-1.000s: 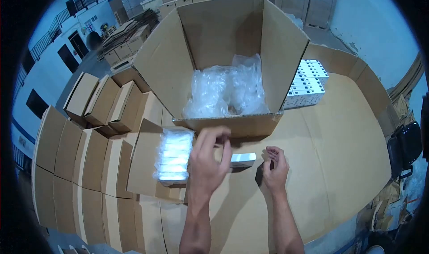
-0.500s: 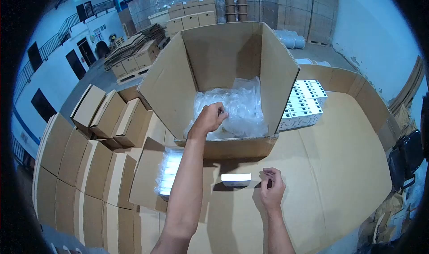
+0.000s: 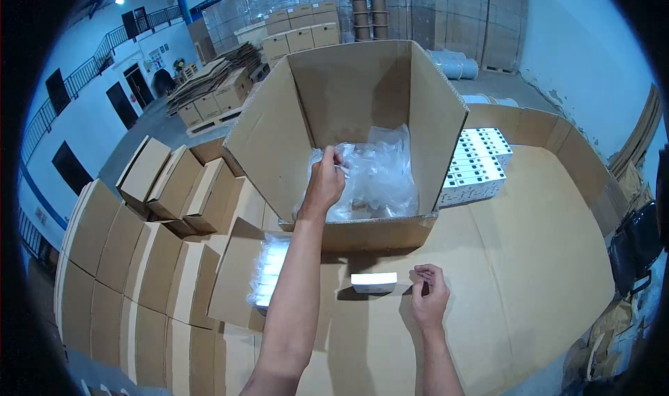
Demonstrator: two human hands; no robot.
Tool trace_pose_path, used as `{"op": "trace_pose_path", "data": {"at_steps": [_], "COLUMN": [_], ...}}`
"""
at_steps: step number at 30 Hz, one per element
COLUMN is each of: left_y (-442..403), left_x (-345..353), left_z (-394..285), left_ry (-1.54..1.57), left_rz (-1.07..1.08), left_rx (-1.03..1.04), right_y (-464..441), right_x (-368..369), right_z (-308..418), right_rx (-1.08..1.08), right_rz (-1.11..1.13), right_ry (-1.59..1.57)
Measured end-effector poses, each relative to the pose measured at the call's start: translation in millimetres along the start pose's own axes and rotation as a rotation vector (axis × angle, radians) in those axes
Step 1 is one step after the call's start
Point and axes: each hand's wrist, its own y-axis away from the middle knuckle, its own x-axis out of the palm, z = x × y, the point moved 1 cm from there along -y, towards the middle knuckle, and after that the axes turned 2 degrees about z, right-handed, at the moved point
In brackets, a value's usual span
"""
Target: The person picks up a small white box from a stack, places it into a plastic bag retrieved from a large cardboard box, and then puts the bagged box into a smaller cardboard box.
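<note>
A large open carton [image 3: 359, 236] stands on the cardboard-covered table, with a heap of clear plastic bags [image 3: 380, 173] inside. My left hand [image 3: 325, 185] reaches over its front edge, thumb and fingers pinched together at the bags' near left; the fingertips appear to grip a clear plastic bag, though its edge is hard to make out. A small white box [image 3: 374, 282] lies in front of the carton. Just right of that box is my right hand [image 3: 431, 296], fingers loosely curled and apart from the thumb, with nothing visible in them.
Left of my forearm, a smaller open carton [image 3: 233, 284] holds bagged white boxes [image 3: 268, 274]. Brown cartons [image 3: 150, 270] are stacked along the left. Rows of white boxes [image 3: 474, 180] sit right of the large carton. A raised cardboard edge [image 3: 543, 131] borders the table.
My left hand has moved slightly back and left over the plastic bags, its fingers lifting. My right hand stays beside the white box. The whole view has shifted a little.
</note>
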Motion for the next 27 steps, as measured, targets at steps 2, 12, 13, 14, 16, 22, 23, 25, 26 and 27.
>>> {"op": "trace_pose_path", "data": {"at_steps": [2, 12, 13, 14, 16, 22, 23, 25, 26, 27], "left_y": [-0.4, -9.4, -11.5, -8.9, -0.8, 68.7, 86.4, 121.7, 139.5, 157.8], "left_x": [1.8, -7.4, -8.2, -9.3, -19.3, -45.8, -50.0, -51.4, -49.8, -47.1], "left_z": [-0.7, -21.9, -20.5, -19.3, -39.5, -91.0, -103.0, -117.9, -121.5, -123.1], "left_ry": [-0.014, 0.195, 0.230, 0.228, 0.335, 0.619, 0.679, 0.745, 0.811, 0.806], "left_rz": [-0.028, -0.243, -0.288, -0.291, -0.291, -0.243, -0.232, -0.219, -0.210, -0.189], "left_rx": [-0.007, -0.113, -0.039, -0.041, -0.082, -0.176, -0.211, -0.239, -0.254, -0.286], "right_y": [-0.2, 0.4, 0.1, 0.8, 2.0, 5.4, 5.8, 8.0, 8.2, 8.7], "right_x": [-0.3, -1.4, -1.5, -1.8, -2.4, -3.6, -3.9, -5.8, -6.4, -6.7], "right_z": [0.8, 3.1, 3.1, 2.8, 3.3, -4.9, -7.2, -6.3, -5.4, -5.2], "right_rx": [0.005, 0.001, -0.001, -0.006, -0.011, 0.030, 0.039, 0.051, 0.062, 0.070], "right_rz": [0.002, 0.007, 0.008, 0.006, 0.012, -0.011, -0.018, -0.004, -0.002, -0.001], "right_ry": [0.000, 0.015, 0.015, 0.014, 0.015, -0.060, -0.118, -0.160, -0.152, -0.156]}}
